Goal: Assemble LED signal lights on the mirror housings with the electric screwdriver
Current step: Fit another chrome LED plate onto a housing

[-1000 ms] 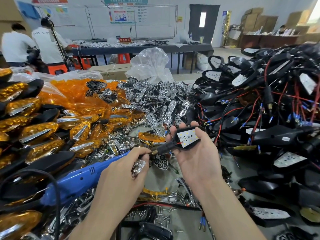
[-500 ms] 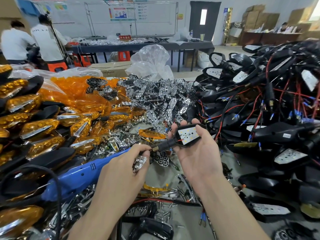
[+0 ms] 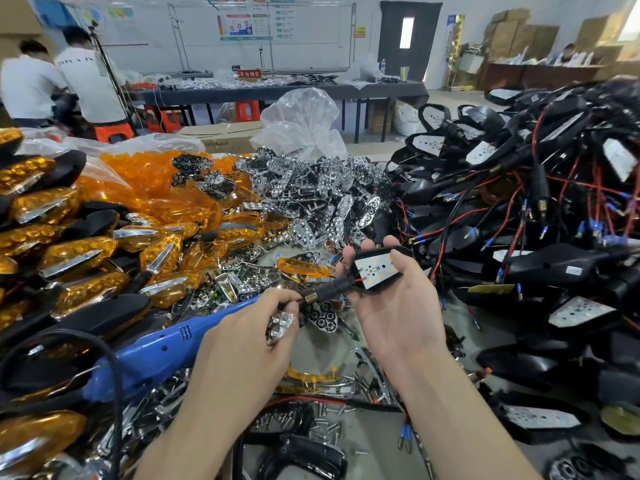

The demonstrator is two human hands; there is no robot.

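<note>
Clasping housing (image 3: pixel 375 271) in right hand (image 3: pixel 398 317) and pinching stem (image 3: pixel 329 292) plus reflector (image 3: pixel 280 326) in left hand (image 3: pixel 239 344), seat reflector squarely inside that clasp.

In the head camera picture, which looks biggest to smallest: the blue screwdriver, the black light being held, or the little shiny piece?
1. blue screwdriver
2. black light
3. shiny piece

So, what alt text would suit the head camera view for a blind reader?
The right hand cradles a black housing with a white LED board while the left hand pinches its stem and holds a chrome reflector. A blue electric screwdriver lies beside piled amber lenses.
</note>
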